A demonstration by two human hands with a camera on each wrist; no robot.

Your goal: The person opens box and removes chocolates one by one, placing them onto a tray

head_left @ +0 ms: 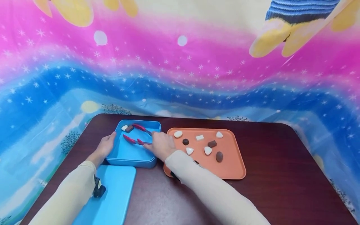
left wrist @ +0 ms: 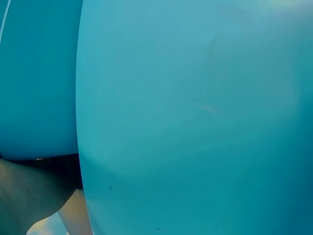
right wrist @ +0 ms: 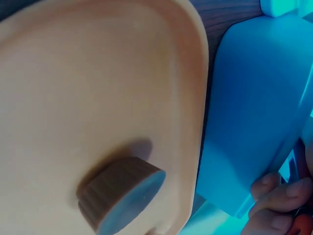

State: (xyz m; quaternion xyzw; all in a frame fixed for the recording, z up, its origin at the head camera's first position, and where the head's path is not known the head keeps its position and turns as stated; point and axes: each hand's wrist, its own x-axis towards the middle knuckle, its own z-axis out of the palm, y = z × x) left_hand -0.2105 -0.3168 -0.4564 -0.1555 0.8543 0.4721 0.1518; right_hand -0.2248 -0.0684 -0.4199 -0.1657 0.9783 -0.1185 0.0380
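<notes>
My right hand (head_left: 163, 145) grips red-tipped tongs (head_left: 139, 141) over the blue box (head_left: 135, 162). The tongs' tips are spread apart, the upper one right beside a brown chocolate-like piece (head_left: 129, 128). That piece lies in the box's far left corner against a white piece (head_left: 124, 127). At the box's left wall, my left hand (head_left: 104, 146) rests with its fingers along the outside and a fingertip at the rim. In the right wrist view, curled fingers (right wrist: 281, 205) show at the lower right, beside the box.
An orange tray (head_left: 236, 168) right of the box carries several white and brown pieces, among them a brown oval (head_left: 219, 157) and a fluted brown piece (right wrist: 122, 193). A light blue lid (head_left: 118, 193) lies in front of the box, under my left forearm. Behind the dark table (head_left: 270, 162) hangs a printed cloth (head_left: 180, 78).
</notes>
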